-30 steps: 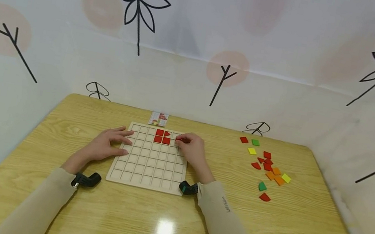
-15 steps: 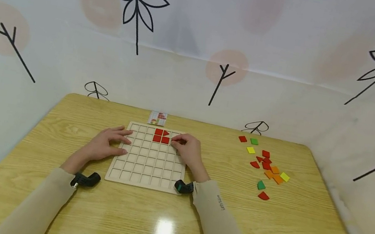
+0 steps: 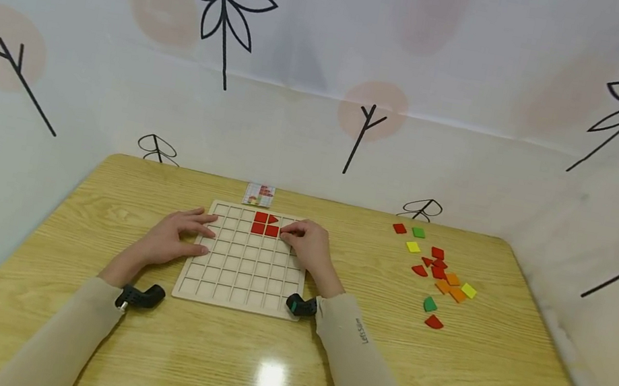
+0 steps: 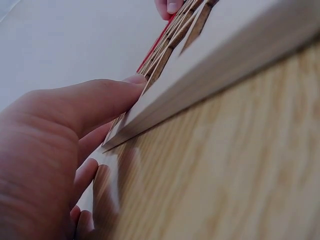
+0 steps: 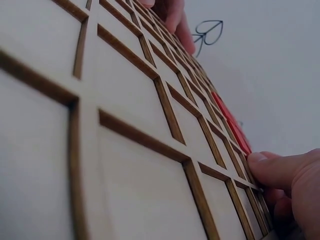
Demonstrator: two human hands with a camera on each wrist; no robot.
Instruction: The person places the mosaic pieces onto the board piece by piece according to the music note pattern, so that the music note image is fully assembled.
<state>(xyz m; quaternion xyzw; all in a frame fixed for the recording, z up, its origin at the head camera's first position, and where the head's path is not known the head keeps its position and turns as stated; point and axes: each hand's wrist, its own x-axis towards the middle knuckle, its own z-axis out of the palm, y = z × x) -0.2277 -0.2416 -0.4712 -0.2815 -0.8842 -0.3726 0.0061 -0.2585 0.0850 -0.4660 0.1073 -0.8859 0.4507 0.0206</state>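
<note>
Your right grip [image 3: 308, 247] pinches a red piece [image 3: 282, 230] between thumb and fingers, over the upper right of the board [image 3: 243, 277], just beside the placed red pieces. Only a sliver of it shows at your fingertips, so you cannot tell its long axis or which way it points. Your left grip [image 3: 173, 235] holds nothing: its fingers are spread apart and rest on the board's left edge. The board lies flat on the tabletop [image 3: 194, 365], its near edge running left to right in front of you. On it, three red squares [image 3: 258, 229] sit with a red triangle [image 3: 273, 220], whose tip points right. A card [image 3: 258, 195] lies just beyond the far edge; loose pieces [image 3: 457, 295] are scattered well to the right.
</note>
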